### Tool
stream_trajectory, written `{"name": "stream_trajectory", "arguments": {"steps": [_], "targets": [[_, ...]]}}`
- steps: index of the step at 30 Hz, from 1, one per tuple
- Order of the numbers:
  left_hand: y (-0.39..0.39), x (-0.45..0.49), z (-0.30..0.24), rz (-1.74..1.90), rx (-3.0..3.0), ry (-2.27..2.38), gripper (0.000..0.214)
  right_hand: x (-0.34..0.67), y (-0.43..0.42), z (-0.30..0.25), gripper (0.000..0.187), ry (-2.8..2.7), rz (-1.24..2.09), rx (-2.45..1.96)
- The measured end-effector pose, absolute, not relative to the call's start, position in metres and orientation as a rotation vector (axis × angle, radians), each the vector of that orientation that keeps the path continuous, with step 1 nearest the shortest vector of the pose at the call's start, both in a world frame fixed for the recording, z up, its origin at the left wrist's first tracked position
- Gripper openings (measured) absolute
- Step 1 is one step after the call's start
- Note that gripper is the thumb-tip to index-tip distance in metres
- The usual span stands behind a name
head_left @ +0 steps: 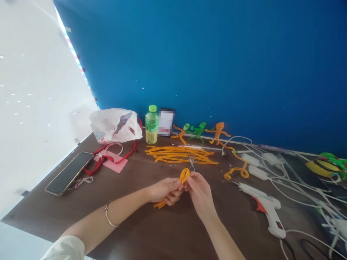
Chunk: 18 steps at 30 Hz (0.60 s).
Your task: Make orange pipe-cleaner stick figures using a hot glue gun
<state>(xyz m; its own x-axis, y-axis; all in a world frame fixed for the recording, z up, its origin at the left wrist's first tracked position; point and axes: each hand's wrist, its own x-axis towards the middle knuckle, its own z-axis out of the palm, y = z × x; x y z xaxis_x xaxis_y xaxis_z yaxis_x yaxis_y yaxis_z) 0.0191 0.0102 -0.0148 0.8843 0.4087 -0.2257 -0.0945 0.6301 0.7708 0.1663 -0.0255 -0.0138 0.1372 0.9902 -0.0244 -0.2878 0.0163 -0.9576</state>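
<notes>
Orange pipe cleaners [184,174] are bent into a loop that stands up between my hands, their loose ends coming out below my left palm. My left hand [166,190] is closed round the bundle under the loop. The fingers of my right hand [200,193] pinch the loop's right side, though the fingertips are partly hidden. Just beyond them lie scissors [192,164], blades pointing away and handles mostly covered by my right hand. Several straight orange pipe cleaners [179,153] are spread in a pile behind the scissors.
Against the blue wall stand a green-capped bottle [151,126] and pipe-cleaner figures [202,131]. A glue gun [264,204] and white cables [287,180] lie right; a curled orange pipe cleaner [242,169] is nearby. On the left are a phone [69,173], pink paper [116,164] and a plastic bag [114,124].
</notes>
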Motion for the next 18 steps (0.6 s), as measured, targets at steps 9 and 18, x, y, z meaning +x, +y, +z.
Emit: {"name": "stream_trajectory", "arguments": {"steps": [9,18], "targets": [[0.0071,0.0198,-0.0172,0.268,0.820,0.355,0.032,0.1669,-0.0249,-0.0137,0.021,-0.791,1.396,-1.049],[0.0128,0.0145,-0.0103,0.288,0.774,0.308,0.034,0.1660,-0.0245,-0.0107,0.021,-0.740,1.459,-0.917]]}}
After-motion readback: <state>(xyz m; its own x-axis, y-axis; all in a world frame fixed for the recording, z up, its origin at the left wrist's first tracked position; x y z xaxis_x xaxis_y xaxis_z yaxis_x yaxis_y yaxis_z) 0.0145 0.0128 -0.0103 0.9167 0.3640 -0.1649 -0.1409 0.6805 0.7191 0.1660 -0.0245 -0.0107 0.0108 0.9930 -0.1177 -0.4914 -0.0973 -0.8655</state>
